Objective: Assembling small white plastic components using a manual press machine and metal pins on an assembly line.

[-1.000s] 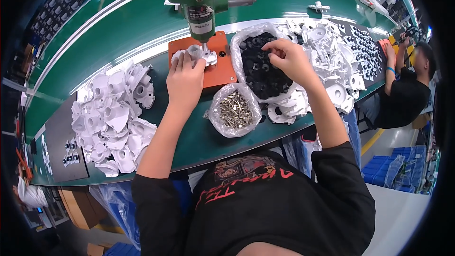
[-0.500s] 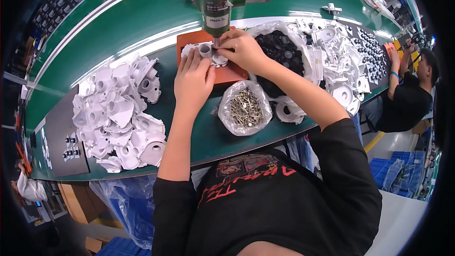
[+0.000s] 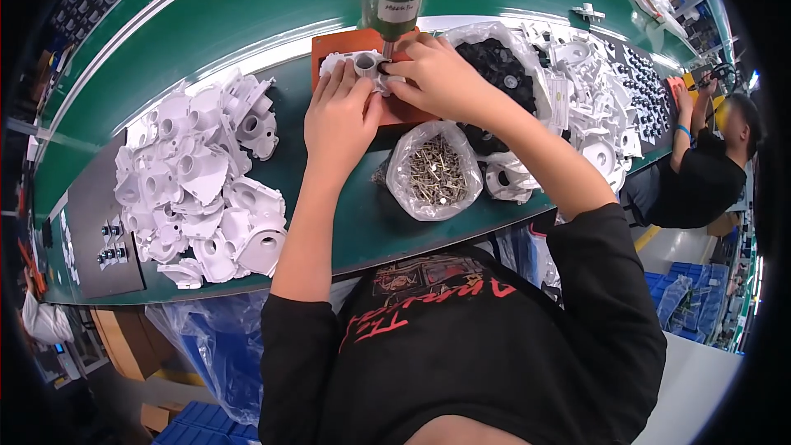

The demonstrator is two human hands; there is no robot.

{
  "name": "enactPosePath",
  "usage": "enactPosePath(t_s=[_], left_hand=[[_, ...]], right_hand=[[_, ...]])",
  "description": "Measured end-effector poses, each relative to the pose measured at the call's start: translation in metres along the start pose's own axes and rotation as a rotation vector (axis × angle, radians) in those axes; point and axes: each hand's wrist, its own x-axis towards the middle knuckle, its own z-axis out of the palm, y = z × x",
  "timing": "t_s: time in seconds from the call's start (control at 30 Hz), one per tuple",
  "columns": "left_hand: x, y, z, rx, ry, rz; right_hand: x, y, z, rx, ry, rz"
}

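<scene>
- Holding the white plastic part [image 3: 367, 74] with the left hand [image 3: 339, 115], fingers laid over its left side.
- Pinching narrowly with the right hand [image 3: 438, 74] at its right side; cannot tell whether on anything.
- Placed on the orange block [image 3: 329, 44], beneath the green tool [image 3: 398, 4].
- Probably light, stiff, rather slippery, perhaps fragile at thin edges; best gripped by flange or round collar.
- Right, black parts [image 3: 504, 78] in a bag; near, metal fasteners [image 3: 435, 173]; left, a white heap [image 3: 194, 169].

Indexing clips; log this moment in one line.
left hand: on white part | right hand: near green tool | orange block: beneath white part
</scene>
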Motion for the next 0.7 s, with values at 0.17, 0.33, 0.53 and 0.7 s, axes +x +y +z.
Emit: enactPosePath(t_s=[0.17,0.33,0.53,0.7], left_hand=[[-0.003,-0.002,-0.005,0.028,0.003,-0.012],[-0.002,-0.002,-0.001,0.023,-0.004,-0.010],[-0.002,-0.001,-0.002,0.025,-0.011,-0.019],[-0.002,0.000,-0.001,0.024,-0.005,-0.018]], right_hand=[[-0.012,-0.025,-0.049,0.200,-0.104,-0.028],[-0.054,-0.055,-0.051,0.287,-0.235,-0.057],[-0.066,-0.061,-0.033,0.194,-0.133,-0.088],[-0.070,-0.065,-0.028,0.161,-0.059,-0.099]])
